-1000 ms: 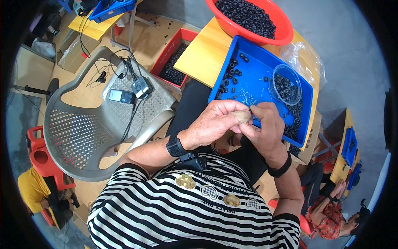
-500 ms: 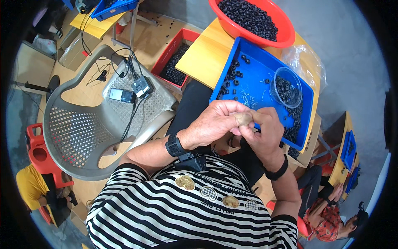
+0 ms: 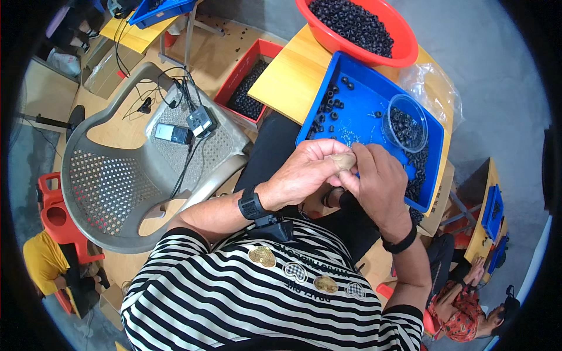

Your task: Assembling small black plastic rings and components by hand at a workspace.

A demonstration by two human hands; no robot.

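Note:
My left hand (image 3: 307,169) and my right hand (image 3: 379,186) meet in front of my chest, just off the near edge of a blue tray (image 3: 362,96). Fingers of both are closed in a pinch, tips together. A tan covering (image 3: 342,161), like tape or a finger cot, wraps the left thumb. Whatever small thing lies between the fingertips is hidden. In the tray are loose black ring-shaped parts (image 3: 335,104), small pale bits, and a clear round tub (image 3: 405,124) partly filled with black parts.
A red basin (image 3: 404,50) heaped with black parts stands beyond the tray on a yellow table (image 3: 287,76). Left of it, a red box (image 3: 234,76) holds more. A grey plastic chair (image 3: 111,187) carries cables and a small device. Other people sit at lower left and right.
My right hand has turned slightly, its fingers now further over the left thumb, and its wrist has shifted a little right. The left hand stays nearly in place.

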